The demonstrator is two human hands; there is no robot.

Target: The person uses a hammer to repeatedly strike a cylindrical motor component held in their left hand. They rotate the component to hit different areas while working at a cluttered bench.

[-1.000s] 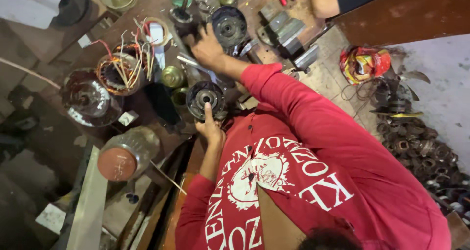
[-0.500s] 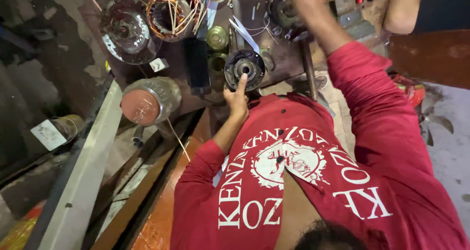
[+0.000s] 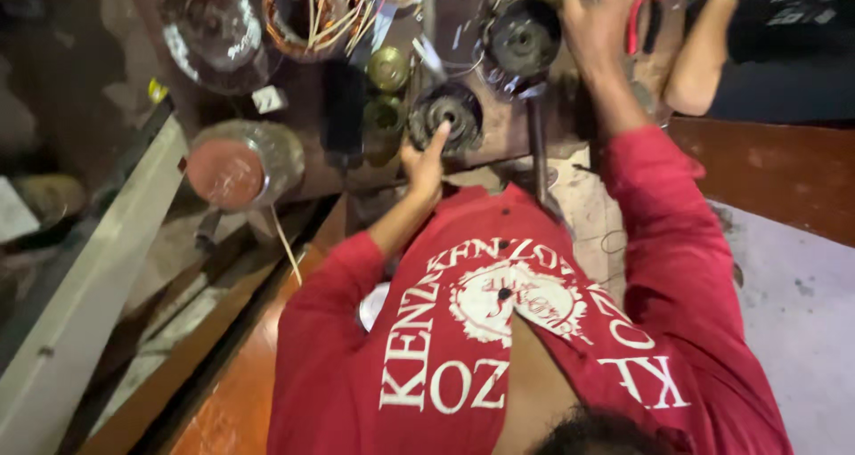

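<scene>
My left hand reaches over the bench edge, its forefinger stretched out and touching a dark round toothed motor part. It does not grip the part. My right hand is stretched far forward at the top of the view, beside a second dark round part. Its fingertips are blurred and partly cut off by the frame edge. Both arms wear red sleeves.
On the wooden bench lie a stator with copper windings, a round metal cover, two brass-coloured cylinders, a metal rod and red-handled pliers. A red-lidded jar stands left. Another person's arm rests top right.
My right hand has left the upper round part and reached farther forward and to the right. My left forefinger stays on the toothed part. The view has shifted.
</scene>
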